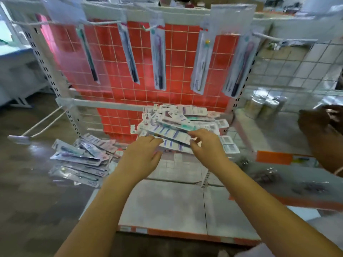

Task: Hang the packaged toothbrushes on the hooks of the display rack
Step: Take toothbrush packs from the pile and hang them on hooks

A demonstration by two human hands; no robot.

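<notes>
Hands, left and right, pinching one toothbrush package atop pile on rack shelf, five packs hanging above.

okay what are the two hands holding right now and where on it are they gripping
Both hold one toothbrush pack over the pile on the shelf. The left hand grips its left end; the right hand's fingers pinch its right end.

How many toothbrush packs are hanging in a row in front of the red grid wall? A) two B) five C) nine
B: five long clear plastic toothbrush packs hang in a row across the red wire grid panel, at and.
</notes>
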